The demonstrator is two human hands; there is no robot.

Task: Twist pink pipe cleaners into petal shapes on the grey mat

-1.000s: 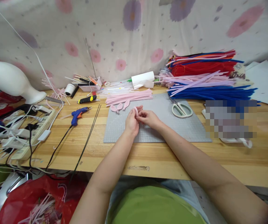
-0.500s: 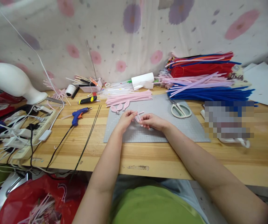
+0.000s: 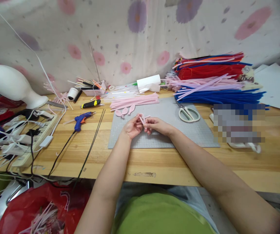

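Observation:
Both hands hold a bent pale pink pipe cleaner [image 3: 143, 118] above the grey cutting mat [image 3: 164, 143]. My left hand [image 3: 133, 127] pinches its upper left part between thumb and fingertips, palm turned partly up. My right hand [image 3: 156, 126] is closed on its lower end, and a short tip sticks out above those fingers. Just behind my left hand, finished-looking pink pipe-cleaner loops [image 3: 122, 112] lie on the mat. A bundle of straight pink pipe cleaners [image 3: 135, 101] rests along the mat's back edge.
Scissors [image 3: 189, 114] lie on the mat's right side. To the left are a blue glue gun [image 3: 81, 121], a yellow-black cutter [image 3: 90, 104], thin dark rods [image 3: 92, 143] and a cabled power strip [image 3: 39, 136]. Blue pipe cleaners [image 3: 220, 97] are piled at back right.
My left hand has rolled so its palm shows more, and the pink pipe cleaner now stands as a more upright, narrow loop. My right hand has hardly moved.

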